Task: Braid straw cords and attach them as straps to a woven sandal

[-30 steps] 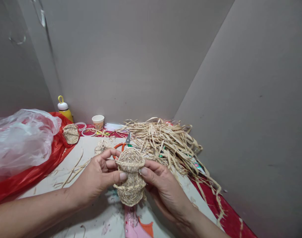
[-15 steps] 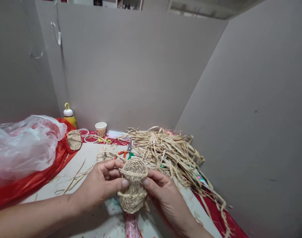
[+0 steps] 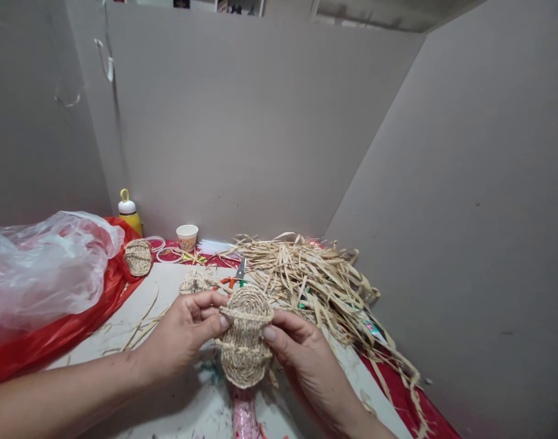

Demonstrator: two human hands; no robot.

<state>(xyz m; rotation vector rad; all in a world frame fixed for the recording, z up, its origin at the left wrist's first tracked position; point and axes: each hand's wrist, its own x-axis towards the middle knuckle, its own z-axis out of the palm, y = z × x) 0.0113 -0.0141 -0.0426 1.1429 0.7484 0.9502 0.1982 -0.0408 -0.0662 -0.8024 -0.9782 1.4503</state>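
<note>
A small woven straw sandal (image 3: 246, 341) with two straps is held upright between both my hands above the table. My left hand (image 3: 182, 332) grips its left side, thumb pressed on the upper strap. My right hand (image 3: 301, 360) holds the right side, thumb on the weave and fingers behind it. Under the sandal a pink object (image 3: 244, 417) lies on the table, partly hidden.
A heap of loose straw strips (image 3: 315, 274) fills the right of the table, with orange-handled scissors (image 3: 235, 277) at its edge. Another woven piece (image 3: 194, 281) lies behind my hands, a third (image 3: 137, 257) by the red and clear plastic bags (image 3: 45, 274). A yellow bottle (image 3: 128, 212) and paper cup (image 3: 186, 236) stand at the back wall.
The view tilted up a little since a second ago. Both hands stay on the sandal; it sits slightly higher and turned a bit compared with half a second ago.
</note>
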